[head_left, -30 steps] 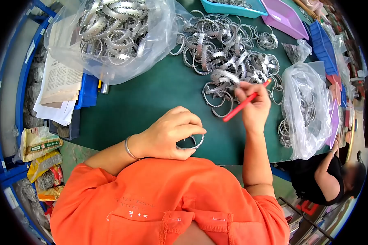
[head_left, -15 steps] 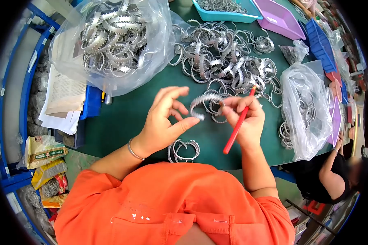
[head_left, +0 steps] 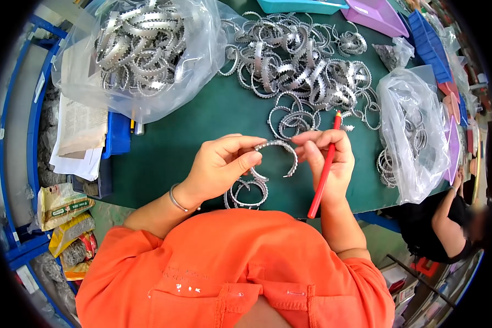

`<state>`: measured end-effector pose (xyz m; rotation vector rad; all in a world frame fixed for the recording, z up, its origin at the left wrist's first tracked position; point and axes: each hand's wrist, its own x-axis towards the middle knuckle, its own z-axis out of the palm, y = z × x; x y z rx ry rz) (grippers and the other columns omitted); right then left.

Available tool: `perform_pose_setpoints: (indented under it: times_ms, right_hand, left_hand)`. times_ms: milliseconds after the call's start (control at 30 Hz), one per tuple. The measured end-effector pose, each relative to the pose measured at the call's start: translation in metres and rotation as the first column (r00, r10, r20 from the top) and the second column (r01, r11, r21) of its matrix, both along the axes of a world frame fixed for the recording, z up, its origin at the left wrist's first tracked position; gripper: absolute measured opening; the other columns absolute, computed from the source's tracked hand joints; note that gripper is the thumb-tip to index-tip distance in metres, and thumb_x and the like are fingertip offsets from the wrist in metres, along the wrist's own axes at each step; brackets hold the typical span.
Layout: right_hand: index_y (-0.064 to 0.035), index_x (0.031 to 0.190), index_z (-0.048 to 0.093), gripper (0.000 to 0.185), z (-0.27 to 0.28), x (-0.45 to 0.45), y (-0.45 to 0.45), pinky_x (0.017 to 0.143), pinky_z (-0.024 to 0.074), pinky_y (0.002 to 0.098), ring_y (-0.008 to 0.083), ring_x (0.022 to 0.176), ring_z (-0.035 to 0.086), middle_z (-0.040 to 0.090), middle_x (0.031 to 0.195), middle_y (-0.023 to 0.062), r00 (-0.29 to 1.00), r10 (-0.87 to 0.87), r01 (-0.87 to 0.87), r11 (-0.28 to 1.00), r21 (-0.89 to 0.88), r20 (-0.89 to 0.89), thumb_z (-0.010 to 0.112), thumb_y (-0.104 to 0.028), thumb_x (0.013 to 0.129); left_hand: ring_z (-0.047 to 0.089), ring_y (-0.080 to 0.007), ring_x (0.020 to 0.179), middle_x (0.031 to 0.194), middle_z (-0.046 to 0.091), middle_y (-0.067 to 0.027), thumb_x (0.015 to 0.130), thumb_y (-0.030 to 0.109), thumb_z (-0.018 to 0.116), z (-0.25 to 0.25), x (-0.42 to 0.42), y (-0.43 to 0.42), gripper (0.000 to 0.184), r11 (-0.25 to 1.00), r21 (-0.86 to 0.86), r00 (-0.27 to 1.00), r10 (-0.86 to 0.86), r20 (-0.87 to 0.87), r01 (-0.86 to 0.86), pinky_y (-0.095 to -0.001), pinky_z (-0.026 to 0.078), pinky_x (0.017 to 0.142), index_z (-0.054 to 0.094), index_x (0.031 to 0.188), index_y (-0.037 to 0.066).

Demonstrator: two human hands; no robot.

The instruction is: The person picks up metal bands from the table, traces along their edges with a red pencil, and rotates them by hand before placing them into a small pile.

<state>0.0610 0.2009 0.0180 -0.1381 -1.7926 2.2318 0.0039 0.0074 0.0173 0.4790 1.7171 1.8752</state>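
Observation:
A thin silver metal ring with a toothed edge and a gap in it (head_left: 296, 158) is pinched between the thumb and fingers of my left hand (head_left: 216, 168). My right hand (head_left: 333, 161) has a red pencil (head_left: 323, 183) in its grip, slanting down toward me. The thumb and index finger of that hand are close to the ring's right side; whether they touch it I cannot tell. Below the held ring, a few similar rings (head_left: 248, 205) lie by the table's near edge. Beyond my hands spreads a tangled pile of toothed rings (head_left: 298, 82).
A clear plastic bag (head_left: 197, 82) full of rings stands at left on the green table (head_left: 164, 164). Another bag (head_left: 404, 180) with rings lies at right. Turquoise (head_left: 306, 6) and purple trays (head_left: 369, 19) sit at the back. A person in black (head_left: 429, 229) is at far right.
My left hand, previously spread beside the ring, has closed on it. My right fingers have come off the ring and keep the pencil. The ring has moved slightly down and the camera view has shifted.

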Motion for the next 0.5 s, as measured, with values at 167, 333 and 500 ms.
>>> perform_pose_setpoints:
  times_ms: [167,333,500]
  right_hand:
    - [-0.0024,0.074,0.046,0.022,-0.002,0.001,-0.002,0.052,0.0481,0.0220,0.0091,0.061,0.056,0.063,0.081,0.0124,0.990,0.138,-0.137,0.980,0.147,0.000,0.067,0.004,0.072]
    - [-0.0026,0.074,0.044,0.024,-0.004,0.001,0.000,0.054,0.0468,0.0214,0.0097,0.064,0.056,0.062,0.080,0.0133,0.995,-0.017,0.034,0.986,0.163,-0.100,0.066,0.007,0.071]
    - [-0.0030,0.074,0.043,0.025,-0.003,0.001,0.001,0.056,0.0459,0.0212,0.0092,0.065,0.055,0.061,0.079,0.0126,0.999,-0.034,0.037,0.993,0.111,-0.027,0.065,0.008,0.073]
  left_hand:
    - [0.055,-0.0099,0.077,0.083,0.055,-0.0041,0.085,0.005,0.055,0.004,-0.001,-0.001,0.028,0.982,-0.178,0.934,-0.116,-0.337,0.058,-0.0203,0.045,0.064,0.053,0.112,-0.003]
    - [0.056,-0.0114,0.080,0.091,0.058,-0.0063,0.086,0.006,0.052,-0.002,0.005,0.005,0.030,0.999,0.051,1.000,0.011,0.016,-0.011,-0.0218,0.046,0.070,0.050,0.116,-0.001]
    - [0.058,-0.0136,0.080,0.094,0.059,-0.0090,0.089,0.008,0.048,-0.001,0.002,0.001,0.030,0.996,0.085,0.967,-0.061,0.249,0.041,-0.0240,0.049,0.070,0.049,0.116,-0.003]
